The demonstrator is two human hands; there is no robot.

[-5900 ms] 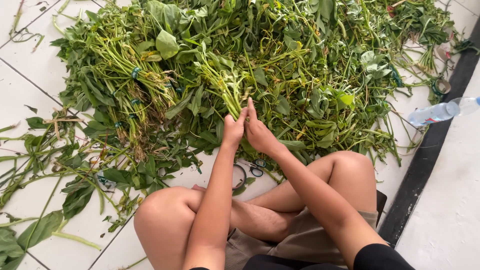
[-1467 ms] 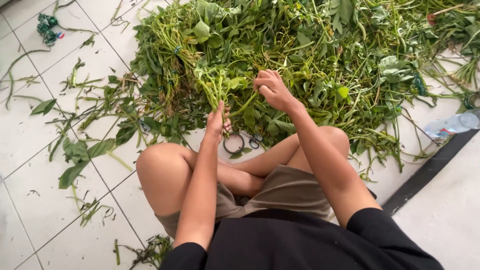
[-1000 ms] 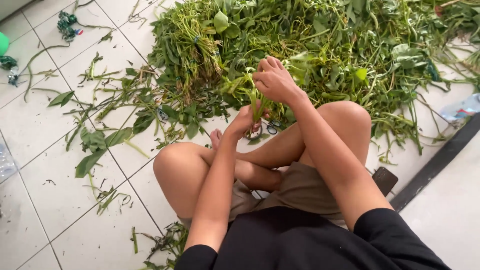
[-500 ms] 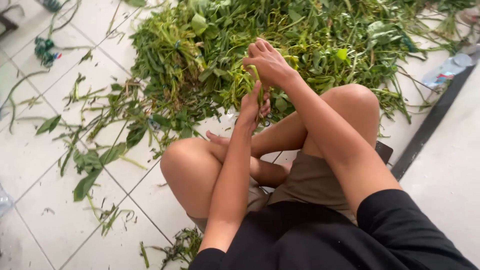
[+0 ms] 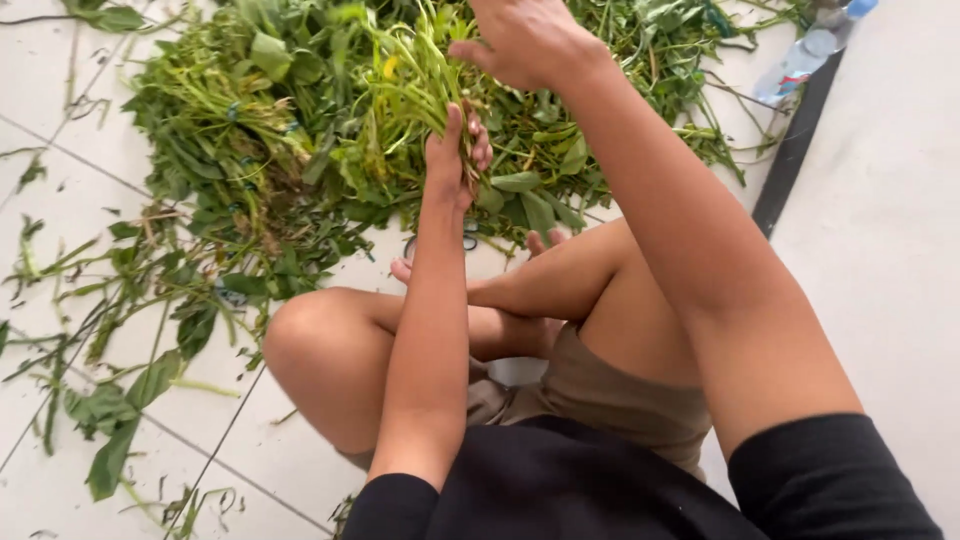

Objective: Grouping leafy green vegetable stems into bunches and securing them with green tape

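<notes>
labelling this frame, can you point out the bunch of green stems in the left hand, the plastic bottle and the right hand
bunch of green stems (image 5: 405, 95): head view, on the stalks just above the grip.
plastic bottle (image 5: 800, 62): head view, top right, on its clear body.
right hand (image 5: 525, 40): head view, on the back of the hand.
left hand (image 5: 455, 160): head view, on the fist.

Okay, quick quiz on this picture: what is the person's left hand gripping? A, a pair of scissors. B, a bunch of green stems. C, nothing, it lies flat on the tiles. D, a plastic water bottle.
B: the left hand is closed around a bunch of green stems held up over the pile of leafy greens, while the plastic bottle lies apart on the floor near the top right.
</notes>
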